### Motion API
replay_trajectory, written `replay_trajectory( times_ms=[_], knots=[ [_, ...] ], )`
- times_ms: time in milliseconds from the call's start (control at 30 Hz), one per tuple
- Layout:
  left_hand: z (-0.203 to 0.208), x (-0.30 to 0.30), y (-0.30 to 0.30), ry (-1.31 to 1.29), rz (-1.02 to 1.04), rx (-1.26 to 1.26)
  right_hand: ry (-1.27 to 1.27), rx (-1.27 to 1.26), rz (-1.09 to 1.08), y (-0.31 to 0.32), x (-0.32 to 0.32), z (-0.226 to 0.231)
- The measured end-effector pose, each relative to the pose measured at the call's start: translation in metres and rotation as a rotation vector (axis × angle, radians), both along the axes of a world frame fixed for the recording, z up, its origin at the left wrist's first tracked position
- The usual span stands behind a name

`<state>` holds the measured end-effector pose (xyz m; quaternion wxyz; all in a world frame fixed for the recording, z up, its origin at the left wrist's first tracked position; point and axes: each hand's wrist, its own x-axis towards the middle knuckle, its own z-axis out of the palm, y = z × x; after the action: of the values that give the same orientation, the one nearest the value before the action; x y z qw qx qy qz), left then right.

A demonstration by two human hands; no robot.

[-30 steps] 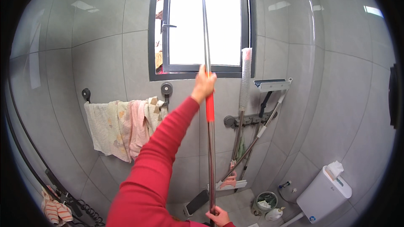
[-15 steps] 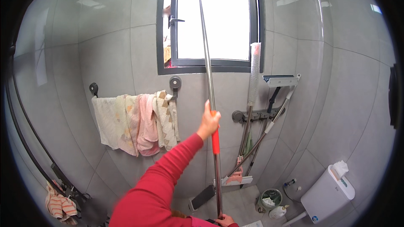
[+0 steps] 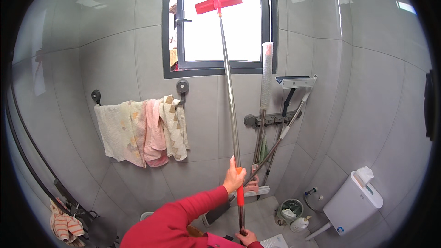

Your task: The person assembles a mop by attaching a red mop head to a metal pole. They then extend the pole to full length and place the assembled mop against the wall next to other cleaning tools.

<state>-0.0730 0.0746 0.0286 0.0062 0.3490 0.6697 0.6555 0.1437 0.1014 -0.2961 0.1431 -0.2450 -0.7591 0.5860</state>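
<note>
A long-handled window squeegee [image 3: 228,71] with a red head [image 3: 219,3] stands nearly upright before me, its head against the bright pane of the window [image 3: 220,32]. My left hand [image 3: 234,177] is wrapped round the pole at the orange-red grip [image 3: 240,195], thumb pointing up the shaft. Lower down, my right hand [image 3: 247,237] is closed round the bottom part of the same pole, near the picture's lower edge. A red sleeve [image 3: 179,211] covers my left arm.
Towels [image 3: 142,131] hang on a wall rail at the left. Right of the pole, several mops [image 3: 271,142] lean at a wall holder [image 3: 271,119]. A bin [image 3: 289,211], a white bottle [image 3: 301,223] and a toilet tank [image 3: 353,206] stand at the lower right.
The squeegee head has come down the window pane. Both hands keep their hold, and my left hand is lower in view. The view has shifted slightly.
</note>
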Motion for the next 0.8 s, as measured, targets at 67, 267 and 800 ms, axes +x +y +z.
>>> replay_trajectory(
  times_ms=[67, 267, 800],
  knots=[
    [0.019, -0.011, 0.010, 0.127, 0.000, -0.007, -0.104, 0.039, -0.065, -0.002, 0.000, 0.079],
    [0.198, -0.086, 0.050, -0.117, -0.282, 0.306, 0.050, 0.116, -0.129, -0.016, -0.019, 0.169],
    [0.017, -0.017, 0.074, 0.140, 0.232, -0.071, -0.569, 0.048, 0.317, 0.017, 0.056, -0.078]
  ],
)
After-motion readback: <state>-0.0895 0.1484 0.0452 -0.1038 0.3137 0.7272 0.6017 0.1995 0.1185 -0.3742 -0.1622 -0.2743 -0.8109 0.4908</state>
